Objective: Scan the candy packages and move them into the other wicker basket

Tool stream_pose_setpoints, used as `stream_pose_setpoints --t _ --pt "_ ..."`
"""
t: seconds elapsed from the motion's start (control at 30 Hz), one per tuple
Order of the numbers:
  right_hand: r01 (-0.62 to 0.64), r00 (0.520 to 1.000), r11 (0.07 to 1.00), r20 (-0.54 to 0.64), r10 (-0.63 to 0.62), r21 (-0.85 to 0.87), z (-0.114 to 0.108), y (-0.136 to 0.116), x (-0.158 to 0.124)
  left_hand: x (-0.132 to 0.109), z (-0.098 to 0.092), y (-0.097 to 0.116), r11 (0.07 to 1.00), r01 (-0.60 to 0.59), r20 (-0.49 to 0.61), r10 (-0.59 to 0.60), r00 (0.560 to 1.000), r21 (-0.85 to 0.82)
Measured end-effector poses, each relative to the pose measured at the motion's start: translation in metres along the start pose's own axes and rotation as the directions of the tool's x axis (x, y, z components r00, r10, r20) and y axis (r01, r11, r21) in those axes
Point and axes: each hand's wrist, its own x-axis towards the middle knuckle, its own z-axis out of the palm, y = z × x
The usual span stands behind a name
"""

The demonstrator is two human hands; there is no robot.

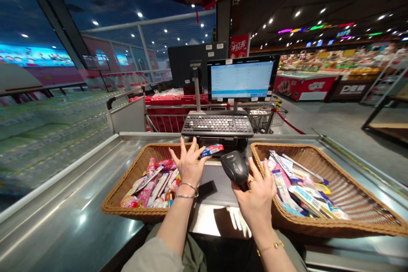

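My left hand pinches the end of a small blue and red box between thumb and forefinger, its other fingers spread. The box has a white barcode patch on its side. In my right hand is a black barcode scanner, its head tilted toward the middle. A wicker basket on the left holds a heap of pink and white packets. Another wicker basket, on the right, has long, slim packages and other small packs piled in it. The scanner's handle is mostly hidden by my fingers.
A black keyboard stands ahead, below a lit monitor. Both baskets rest on the metal counter. Behind it are a trolley and red crates. Shelves of bottles blur at the left.
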Motion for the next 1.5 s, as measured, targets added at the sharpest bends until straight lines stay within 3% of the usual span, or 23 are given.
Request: stream_pose_setpoints --t 0.27,0.9,1.5 --pt "-0.070 0.997 0.998 -0.036 0.070 0.006 -0.012 0.001 0.003 -0.002 0.005 0.016 0.998 -0.034 -0.001 0.034 0.999 -0.043" --pt "-0.156 0.974 0.986 -0.178 0.143 -0.064 -0.034 0.037 0.008 -0.008 0.024 0.050 0.981 -0.155 -0.010 0.155 0.988 -0.121" --pt "-0.349 0.914 0.937 -0.229 0.335 -0.018 -0.070 0.071 0.010 -0.014 0.037 0.106 0.956 -0.182 0.064 0.202 0.977 -0.232"
